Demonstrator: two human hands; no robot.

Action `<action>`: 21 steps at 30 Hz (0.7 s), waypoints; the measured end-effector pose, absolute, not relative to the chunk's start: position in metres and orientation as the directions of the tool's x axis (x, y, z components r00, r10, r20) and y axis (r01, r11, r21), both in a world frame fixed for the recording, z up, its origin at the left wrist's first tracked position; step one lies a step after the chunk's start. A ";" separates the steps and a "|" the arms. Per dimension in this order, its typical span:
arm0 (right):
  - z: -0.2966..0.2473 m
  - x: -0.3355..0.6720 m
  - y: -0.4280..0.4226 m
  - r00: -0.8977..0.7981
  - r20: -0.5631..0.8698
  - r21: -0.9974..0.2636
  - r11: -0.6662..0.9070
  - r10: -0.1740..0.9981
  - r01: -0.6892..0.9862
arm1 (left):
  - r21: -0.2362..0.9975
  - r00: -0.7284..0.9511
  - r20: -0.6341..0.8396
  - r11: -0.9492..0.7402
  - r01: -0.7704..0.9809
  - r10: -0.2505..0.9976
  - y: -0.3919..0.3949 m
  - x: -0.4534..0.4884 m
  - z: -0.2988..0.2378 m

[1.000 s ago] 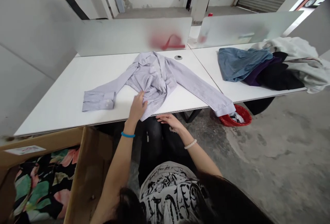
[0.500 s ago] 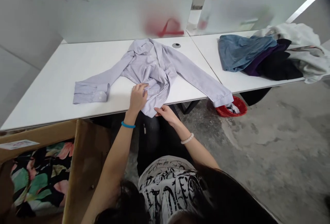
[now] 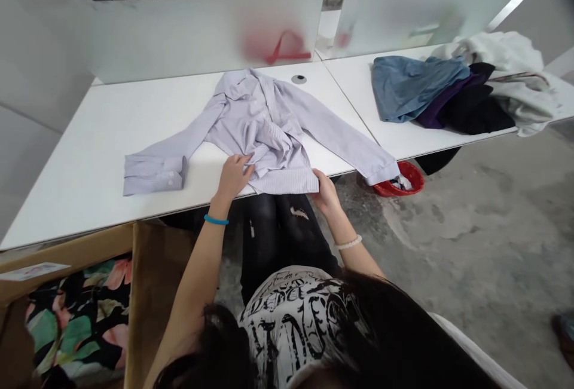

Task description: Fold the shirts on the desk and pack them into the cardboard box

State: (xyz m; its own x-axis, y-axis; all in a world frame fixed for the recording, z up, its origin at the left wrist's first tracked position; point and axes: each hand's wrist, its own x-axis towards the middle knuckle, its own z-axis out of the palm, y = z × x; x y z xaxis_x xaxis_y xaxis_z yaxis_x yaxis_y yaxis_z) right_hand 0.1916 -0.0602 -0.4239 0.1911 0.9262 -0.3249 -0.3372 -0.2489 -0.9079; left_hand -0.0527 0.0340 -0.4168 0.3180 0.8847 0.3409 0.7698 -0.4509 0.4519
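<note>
A pale lilac striped long-sleeved shirt (image 3: 269, 120) lies on the white table (image 3: 103, 120), collar at the far side and sleeves spread out to both sides. Its lower front is bunched in folds, while the hem forms a fairly straight band at the table's front edge. My left hand (image 3: 234, 178) is at the left part of the hem, fingers bent onto the fabric. At the right end, my right hand (image 3: 326, 195) pinches the hem corner, some of its fingers hidden beneath the cloth. The right cuff hangs over the front edge.
A clothes pile with blue denim (image 3: 403, 87) and white fabric (image 3: 502, 54) sits on the right. Below the right cuff stands a red basket (image 3: 416, 178). A cardboard box (image 3: 156, 281) holds floral fabric (image 3: 81, 323) at lower left. Frosted partitions (image 3: 179, 33) line the back.
My right hand has moved right and slightly up with the hem corner, drawing the gathered hem out into a wider band. My left hand has shifted slightly down and left.
</note>
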 end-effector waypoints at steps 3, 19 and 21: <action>-0.424 0.184 -0.069 0.133 -0.345 -0.874 -0.266 0.929 -0.407 | 0.481 0.298 0.356 -0.447 0.754 0.886 0.025 -0.051 -0.418; -0.392 0.254 -0.086 0.273 -0.348 -0.915 -0.261 0.897 -0.308 | 0.825 -0.289 0.317 -0.112 0.554 0.903 -0.022 -0.090 -0.417; -0.395 0.251 -0.086 0.255 -0.357 -0.915 -0.282 0.898 -0.288 | 0.771 -0.236 0.300 -0.089 0.631 0.924 -0.027 -0.097 -0.414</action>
